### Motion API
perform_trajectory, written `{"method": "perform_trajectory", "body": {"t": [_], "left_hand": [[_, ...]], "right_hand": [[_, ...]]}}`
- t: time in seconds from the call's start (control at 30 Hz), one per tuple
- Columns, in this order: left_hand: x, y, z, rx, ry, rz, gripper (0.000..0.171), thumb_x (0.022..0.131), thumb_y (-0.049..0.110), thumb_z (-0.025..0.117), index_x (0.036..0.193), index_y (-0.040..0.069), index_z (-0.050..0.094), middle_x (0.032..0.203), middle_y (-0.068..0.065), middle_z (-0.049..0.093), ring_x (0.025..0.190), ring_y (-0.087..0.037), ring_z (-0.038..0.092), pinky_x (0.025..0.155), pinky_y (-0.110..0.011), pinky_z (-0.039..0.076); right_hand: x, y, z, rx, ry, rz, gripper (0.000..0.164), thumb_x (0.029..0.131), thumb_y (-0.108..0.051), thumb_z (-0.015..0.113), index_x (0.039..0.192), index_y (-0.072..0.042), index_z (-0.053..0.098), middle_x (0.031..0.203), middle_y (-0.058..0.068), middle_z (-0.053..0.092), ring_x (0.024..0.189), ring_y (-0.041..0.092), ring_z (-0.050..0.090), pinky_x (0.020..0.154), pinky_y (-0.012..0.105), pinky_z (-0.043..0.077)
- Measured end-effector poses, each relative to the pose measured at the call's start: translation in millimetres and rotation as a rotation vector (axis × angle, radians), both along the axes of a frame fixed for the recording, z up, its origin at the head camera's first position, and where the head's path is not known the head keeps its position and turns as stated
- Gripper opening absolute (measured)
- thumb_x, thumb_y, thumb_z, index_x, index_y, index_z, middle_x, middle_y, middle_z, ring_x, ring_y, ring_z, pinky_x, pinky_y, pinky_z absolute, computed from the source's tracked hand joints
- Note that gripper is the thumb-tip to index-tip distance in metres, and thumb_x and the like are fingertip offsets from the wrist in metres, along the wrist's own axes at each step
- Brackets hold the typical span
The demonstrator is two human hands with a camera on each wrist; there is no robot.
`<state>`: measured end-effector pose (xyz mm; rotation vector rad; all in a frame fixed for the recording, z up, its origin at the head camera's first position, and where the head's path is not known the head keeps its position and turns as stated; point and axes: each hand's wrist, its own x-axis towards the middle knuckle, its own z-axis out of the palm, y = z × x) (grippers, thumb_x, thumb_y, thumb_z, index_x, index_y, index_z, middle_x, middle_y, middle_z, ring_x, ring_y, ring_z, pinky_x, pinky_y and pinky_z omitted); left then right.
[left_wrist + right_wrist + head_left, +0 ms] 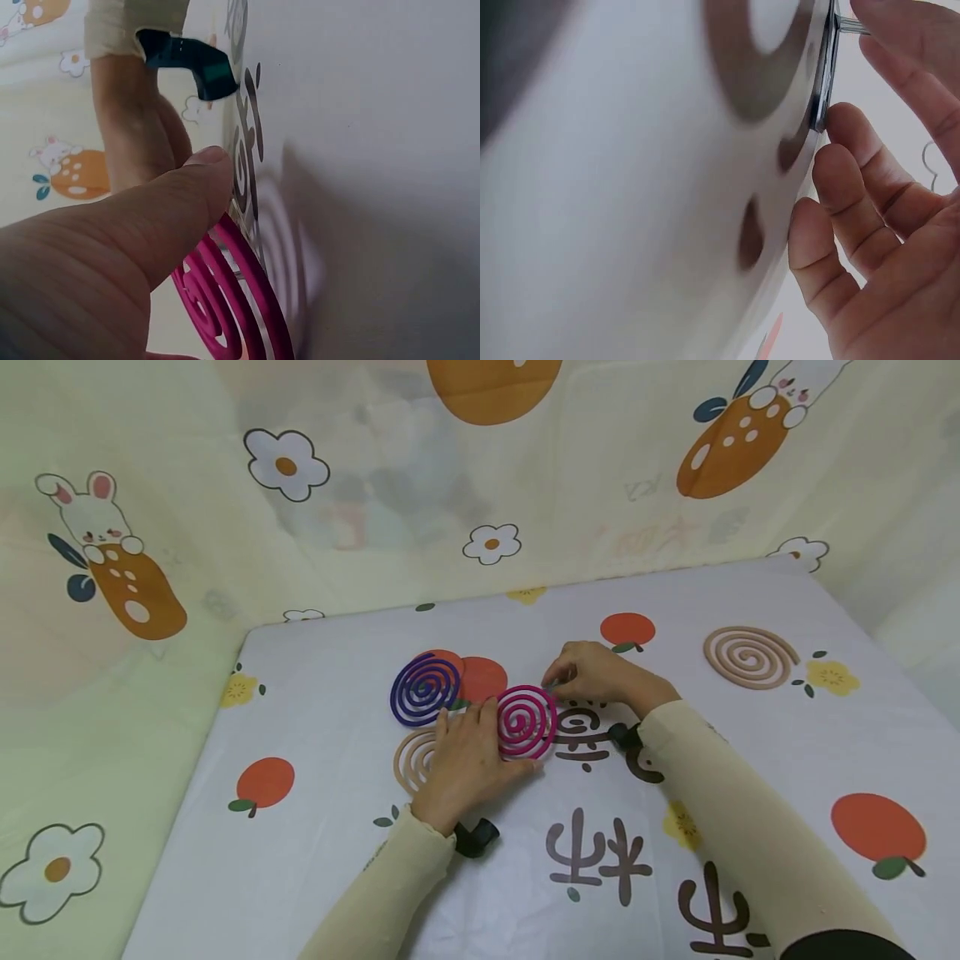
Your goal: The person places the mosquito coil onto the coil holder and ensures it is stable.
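My left hand (468, 756) holds a magenta mosquito coil (527, 722) by its left side. In the left wrist view the thumb lies along the tilted coil (251, 292), which casts a spiral shadow on the cloth. On the coil's far right side, my right hand (600, 677) pinches a small shiny metal piece (826, 75) by a thin prong, between thumb and forefinger. The other right fingertips are curled close to the tabletop. A dark blue coil (425, 690) lies just beyond the left hand. A beige coil (411, 760) is partly hidden under that hand.
Another beige coil (750, 657) lies at the far right of the table. A white printed cloth (315, 860) covers the tabletop. Behind it hangs a pale curtain (390, 527) with rabbits and flowers.
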<state>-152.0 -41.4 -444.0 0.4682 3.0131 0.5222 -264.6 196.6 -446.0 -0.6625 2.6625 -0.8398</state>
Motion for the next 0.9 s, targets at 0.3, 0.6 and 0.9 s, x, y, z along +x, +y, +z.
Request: {"method": "perform_trajectory", "body": {"t": [0.3,0.6,0.9], "left_hand": [[0.9,-3.4,1.3,0.007,-0.023,0.006,0.104,0.08,0.065,0.081,0.154,0.004,0.043,0.143,-0.017,0.06,0.135,-0.038,0.054,0.124,-0.063,0.019],[-0.5,-6.9,-2.4,0.018,-0.031,0.004,0.102,0.081,0.063,0.08,0.155,0.003,0.042,0.147,-0.015,0.058,0.139,-0.038,0.051,0.125,-0.062,0.016],[0.9,-7.8,-1.5,0.017,-0.046,-0.005,0.103,0.083,0.063,0.079,0.156,0.002,0.041,0.149,-0.016,0.056,0.141,-0.038,0.049,0.126,-0.061,0.015]], "right_hand": [[24.0,18.9,-1.0,-0.014,-0.029,-0.065,0.016,0.087,-0.013,0.083,0.103,-0.016,0.085,0.096,0.003,0.065,0.09,0.021,0.062,0.077,0.034,0.052],[55.4,25.6,0.7,-0.052,-0.06,-0.059,0.017,0.085,-0.013,0.084,0.102,-0.016,0.085,0.093,0.0,0.065,0.087,0.018,0.058,0.073,0.034,0.05],[87.1,30.0,4.3,-0.083,-0.058,-0.037,0.015,0.084,-0.014,0.087,0.098,-0.017,0.085,0.09,-0.003,0.064,0.085,0.017,0.056,0.07,0.028,0.049]]}}
